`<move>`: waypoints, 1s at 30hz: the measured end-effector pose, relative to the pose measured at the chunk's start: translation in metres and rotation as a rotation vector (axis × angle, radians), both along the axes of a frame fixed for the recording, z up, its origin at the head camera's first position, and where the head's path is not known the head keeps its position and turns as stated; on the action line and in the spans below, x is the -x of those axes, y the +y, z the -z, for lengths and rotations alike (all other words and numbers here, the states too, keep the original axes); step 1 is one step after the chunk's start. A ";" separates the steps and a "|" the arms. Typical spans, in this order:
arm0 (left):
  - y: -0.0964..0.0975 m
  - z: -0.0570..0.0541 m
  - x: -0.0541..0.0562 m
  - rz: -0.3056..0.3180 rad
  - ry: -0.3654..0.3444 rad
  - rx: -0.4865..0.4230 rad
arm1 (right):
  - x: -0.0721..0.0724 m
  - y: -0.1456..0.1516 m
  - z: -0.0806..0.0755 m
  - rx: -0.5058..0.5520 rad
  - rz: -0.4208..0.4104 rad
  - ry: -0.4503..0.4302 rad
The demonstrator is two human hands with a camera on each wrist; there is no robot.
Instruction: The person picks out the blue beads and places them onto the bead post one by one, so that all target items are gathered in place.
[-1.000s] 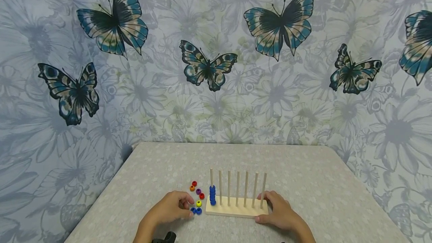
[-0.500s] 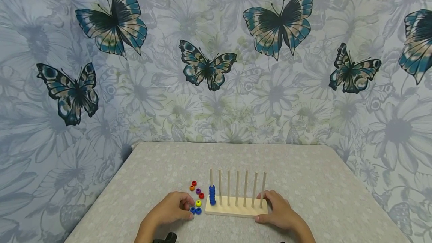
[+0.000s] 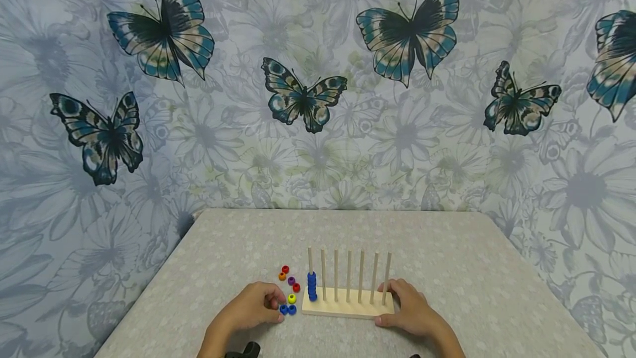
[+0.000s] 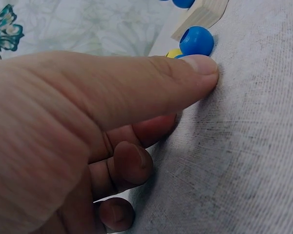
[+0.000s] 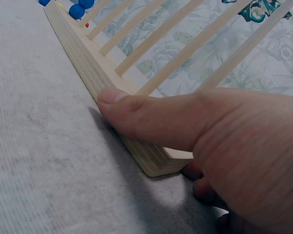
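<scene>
A wooden bead stand with a row of upright pegs stands on the table. Blue beads are stacked on its leftmost peg; the other pegs are bare. My right hand grips the right end of the base, thumb on the front edge and fingers behind. To the left of the stand, my left hand rests on the table with loosely bent fingers and nothing visible between them. Its thumb lies close beside two loose blue beads; in the left wrist view one blue bead shows just past the thumb tip. Whether they touch I cannot tell.
Between left hand and stand lie a yellow bead, a red bead, a purple bead, an orange bead and another red bead. A patterned cloth covers the table. Behind it is a butterfly-patterned wall.
</scene>
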State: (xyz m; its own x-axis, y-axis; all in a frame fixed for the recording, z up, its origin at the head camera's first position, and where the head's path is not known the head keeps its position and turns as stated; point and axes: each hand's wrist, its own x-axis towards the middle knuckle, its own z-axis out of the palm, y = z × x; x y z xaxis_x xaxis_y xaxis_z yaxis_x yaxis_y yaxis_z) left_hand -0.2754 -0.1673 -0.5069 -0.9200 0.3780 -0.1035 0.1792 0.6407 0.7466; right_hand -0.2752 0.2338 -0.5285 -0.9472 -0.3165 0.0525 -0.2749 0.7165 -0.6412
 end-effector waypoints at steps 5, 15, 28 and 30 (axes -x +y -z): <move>0.000 0.001 -0.001 0.001 0.003 0.004 | 0.000 0.000 0.000 -0.008 -0.002 0.007; 0.000 0.003 0.000 0.001 0.002 0.010 | 0.001 0.001 0.001 0.016 -0.015 0.012; 0.000 0.003 0.000 0.001 -0.010 -0.003 | 0.000 0.000 0.000 0.018 -0.019 0.011; 0.000 0.003 0.000 0.004 -0.009 -0.005 | -0.001 0.000 0.000 0.022 -0.027 0.016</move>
State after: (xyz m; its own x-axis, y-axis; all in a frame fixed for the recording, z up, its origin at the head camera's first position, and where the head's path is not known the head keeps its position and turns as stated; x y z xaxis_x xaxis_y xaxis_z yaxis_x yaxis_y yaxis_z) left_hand -0.2756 -0.1677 -0.5097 -0.9173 0.3826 -0.1103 0.1750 0.6363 0.7514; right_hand -0.2744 0.2342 -0.5286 -0.9373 -0.3404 0.0750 -0.3044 0.6946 -0.6519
